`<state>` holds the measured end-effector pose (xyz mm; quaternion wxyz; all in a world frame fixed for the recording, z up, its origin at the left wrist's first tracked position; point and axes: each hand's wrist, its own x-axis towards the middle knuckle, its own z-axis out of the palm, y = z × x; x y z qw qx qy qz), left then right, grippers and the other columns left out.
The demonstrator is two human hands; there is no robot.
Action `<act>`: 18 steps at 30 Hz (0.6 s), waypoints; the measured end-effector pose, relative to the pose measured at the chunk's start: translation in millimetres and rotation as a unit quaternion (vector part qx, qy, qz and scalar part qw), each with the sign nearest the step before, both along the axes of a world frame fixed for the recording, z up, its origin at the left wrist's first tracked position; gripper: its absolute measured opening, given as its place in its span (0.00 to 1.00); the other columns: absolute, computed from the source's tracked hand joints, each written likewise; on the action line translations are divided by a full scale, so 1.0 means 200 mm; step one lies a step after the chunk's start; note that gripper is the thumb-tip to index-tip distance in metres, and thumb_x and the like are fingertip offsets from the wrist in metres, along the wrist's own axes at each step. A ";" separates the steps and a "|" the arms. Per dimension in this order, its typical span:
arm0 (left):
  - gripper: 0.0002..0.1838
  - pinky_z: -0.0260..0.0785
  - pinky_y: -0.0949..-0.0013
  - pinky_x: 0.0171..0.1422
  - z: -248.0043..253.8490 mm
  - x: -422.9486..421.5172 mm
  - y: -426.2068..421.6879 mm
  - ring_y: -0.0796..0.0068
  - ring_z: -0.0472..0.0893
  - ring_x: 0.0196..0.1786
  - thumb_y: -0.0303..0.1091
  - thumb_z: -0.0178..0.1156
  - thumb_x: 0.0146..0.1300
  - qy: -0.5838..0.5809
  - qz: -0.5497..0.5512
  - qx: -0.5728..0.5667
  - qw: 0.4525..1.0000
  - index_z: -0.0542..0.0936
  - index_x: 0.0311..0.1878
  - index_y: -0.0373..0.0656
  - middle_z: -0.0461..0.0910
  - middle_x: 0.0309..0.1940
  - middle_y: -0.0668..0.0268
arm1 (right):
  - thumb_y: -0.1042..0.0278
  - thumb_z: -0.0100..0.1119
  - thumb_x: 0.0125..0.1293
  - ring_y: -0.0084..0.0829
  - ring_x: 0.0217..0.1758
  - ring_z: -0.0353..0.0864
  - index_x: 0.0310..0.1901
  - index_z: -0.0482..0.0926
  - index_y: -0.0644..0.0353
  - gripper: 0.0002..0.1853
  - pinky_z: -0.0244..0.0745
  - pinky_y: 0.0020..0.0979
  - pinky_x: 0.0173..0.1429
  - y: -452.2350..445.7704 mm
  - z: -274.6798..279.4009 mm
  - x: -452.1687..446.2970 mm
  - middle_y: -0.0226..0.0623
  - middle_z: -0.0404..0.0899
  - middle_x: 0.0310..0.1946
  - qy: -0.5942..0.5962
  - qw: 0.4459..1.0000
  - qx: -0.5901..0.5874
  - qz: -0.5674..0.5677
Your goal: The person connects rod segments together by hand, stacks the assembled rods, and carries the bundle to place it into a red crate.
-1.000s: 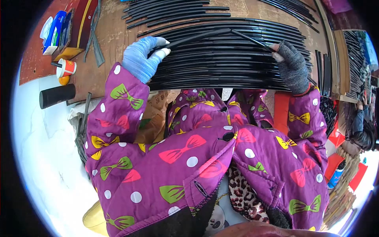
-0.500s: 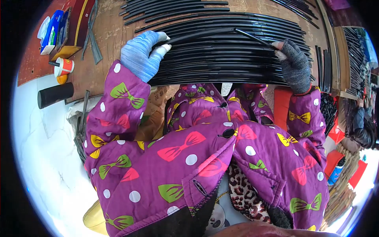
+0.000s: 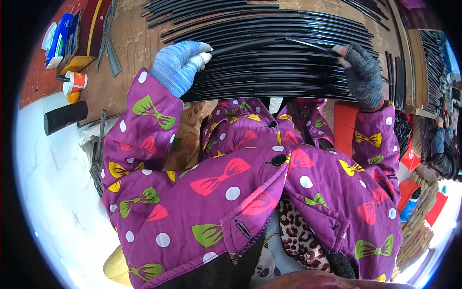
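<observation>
Here, a matte black strip [image 3: 248, 45] and a thin rod [image 3: 310, 45] come end to end between two gloved hands

Nearest is the wearer's purple padded coat [image 3: 221, 176], patterned with bows and white dots. Beyond it, dark strips lie in close rows [image 3: 269, 72] across the table [image 3: 137, 50], with both hands at the rows' sides.

The left hand [image 3: 180, 67], in a pale blue glove, pinches the matte strip's left end between thumb and fingertips, a narrow gap apart; the strip runs out to the right over the rows. The right hand [image 3: 363, 74], in a grey glove with bare fingertips, has thumb and finger closed about the rod, which points left from the grip. Its tip meets the strip's free end about midway between the hands; whether it enters, I cannot tell.

Farther off, another group of strips [image 3: 211, 9] lies past the rows. To the left stand a red-and-white paper cup [image 3: 75, 82] and a blue tissue box [image 3: 59, 41].
</observation>
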<state>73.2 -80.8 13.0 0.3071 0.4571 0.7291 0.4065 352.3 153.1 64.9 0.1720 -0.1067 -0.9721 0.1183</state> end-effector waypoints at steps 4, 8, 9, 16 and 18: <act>0.10 0.66 0.78 0.35 0.03 0.03 0.04 0.81 0.73 0.29 0.25 0.56 0.56 0.085 -0.043 0.020 0.995 0.77 0.42 0.35 0.77 0.26 0.66 | 0.76 0.56 0.51 0.37 0.38 0.74 0.43 0.76 0.51 0.15 0.70 0.35 0.41 -0.01 0.07 -0.07 0.36 0.73 0.34 -0.007 0.985 0.158 0.065; 0.10 0.66 0.77 0.34 0.04 0.06 0.07 0.81 0.73 0.27 0.26 0.55 0.56 0.132 -0.078 0.029 0.988 0.77 0.42 0.35 0.76 0.25 0.68 | 0.72 0.57 0.52 0.36 0.39 0.74 0.44 0.75 0.50 0.15 0.70 0.34 0.43 -0.13 0.11 -0.18 0.33 0.73 0.35 0.000 0.978 0.185 0.093; 0.10 0.66 0.77 0.34 0.03 0.05 0.05 0.81 0.73 0.27 0.26 0.55 0.56 0.090 -0.060 0.039 0.993 0.77 0.41 0.35 0.76 0.24 0.68 | 0.68 0.58 0.53 0.33 0.36 0.74 0.45 0.75 0.51 0.15 0.70 0.31 0.40 -0.11 0.16 -0.18 0.33 0.73 0.30 0.026 0.982 0.164 0.090; 0.09 0.68 0.78 0.35 0.03 -0.01 -0.03 0.82 0.74 0.29 0.25 0.54 0.57 -0.019 0.000 0.016 1.000 0.78 0.40 0.35 0.76 0.25 0.67 | 0.62 0.49 0.63 0.25 0.31 0.78 0.46 0.74 0.57 0.13 0.67 0.23 0.31 0.25 0.10 0.27 0.36 0.78 0.35 0.141 0.956 0.023 -0.258; 0.09 0.68 0.77 0.35 0.03 0.00 -0.02 0.81 0.75 0.29 0.25 0.55 0.56 -0.028 -0.002 0.011 1.000 0.78 0.40 0.35 0.77 0.26 0.66 | 0.60 0.44 0.66 0.22 0.30 0.78 0.47 0.73 0.60 0.15 0.67 0.20 0.30 0.26 0.08 0.31 0.38 0.79 0.36 0.139 0.876 -0.323 -0.330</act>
